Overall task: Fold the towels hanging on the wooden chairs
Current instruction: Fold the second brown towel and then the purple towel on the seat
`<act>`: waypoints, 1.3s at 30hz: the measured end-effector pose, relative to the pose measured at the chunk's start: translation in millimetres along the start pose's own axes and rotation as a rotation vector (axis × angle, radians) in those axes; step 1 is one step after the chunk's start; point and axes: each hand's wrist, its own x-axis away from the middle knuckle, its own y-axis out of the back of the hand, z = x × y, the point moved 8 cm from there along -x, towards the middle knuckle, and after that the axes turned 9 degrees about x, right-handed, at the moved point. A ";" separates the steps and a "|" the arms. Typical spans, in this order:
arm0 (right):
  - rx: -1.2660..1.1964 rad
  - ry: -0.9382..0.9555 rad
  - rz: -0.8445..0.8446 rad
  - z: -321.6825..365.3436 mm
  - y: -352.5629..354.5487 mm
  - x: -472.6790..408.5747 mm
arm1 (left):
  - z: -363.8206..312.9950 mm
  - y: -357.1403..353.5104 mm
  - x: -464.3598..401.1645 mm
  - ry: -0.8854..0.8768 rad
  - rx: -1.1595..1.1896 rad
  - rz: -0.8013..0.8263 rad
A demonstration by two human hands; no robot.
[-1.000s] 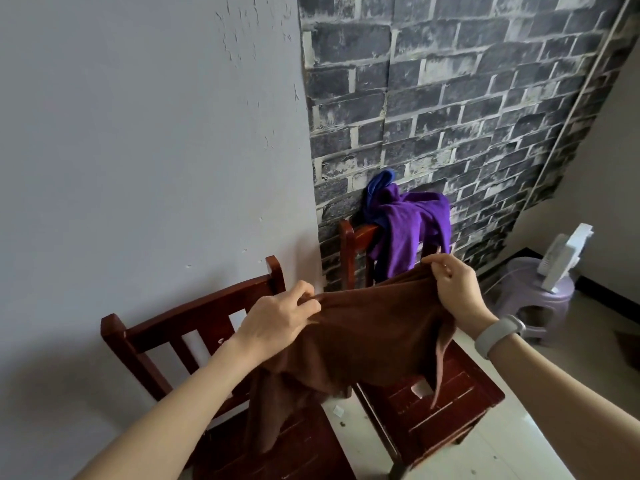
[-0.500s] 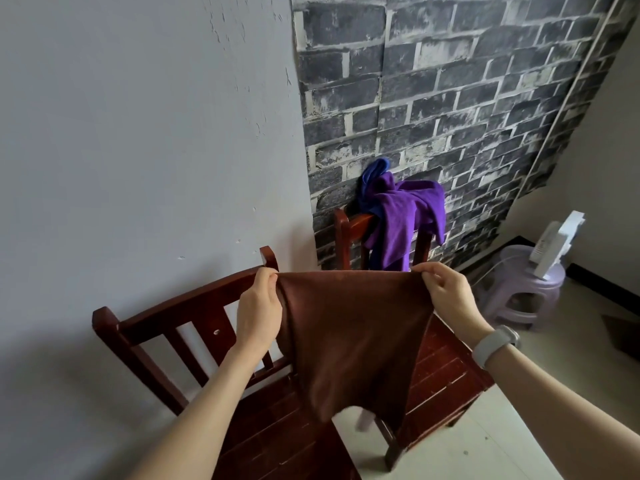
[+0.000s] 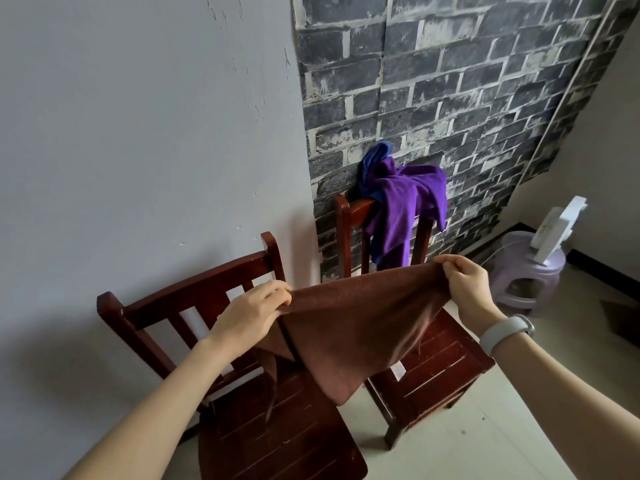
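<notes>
Now the brown towel (image 3: 349,327), hanging flat half a second ago, swings up between both grips; left hand (image 3: 247,315) and right hand (image 3: 465,287) each pinch a top corner, apparently shaking it out before folding.

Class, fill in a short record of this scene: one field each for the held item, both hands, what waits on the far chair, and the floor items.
held item: brown towel, stretched above the chairs
left hand: grips its left corner
right hand: pinches its right corner
far chair: purple towel and blue towel bunched on backrest
floor: lilac stool
</notes>
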 end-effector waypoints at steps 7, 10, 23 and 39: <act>-0.053 -0.013 0.005 -7.7 2.2 10.3 | 5.9 18.1 10.1 0.201 -0.110 -0.296; -0.071 0.012 0.023 -6.4 2.0 14.9 | 3.4 21.0 11.6 0.273 -0.129 -0.317; 0.113 0.163 0.074 -12.8 -17.3 35.2 | 52.8 -35.2 52.1 0.959 0.814 -0.412; 0.511 0.096 0.465 -107.0 -39.7 79.0 | 45.2 -92.6 150.3 1.074 0.490 -0.132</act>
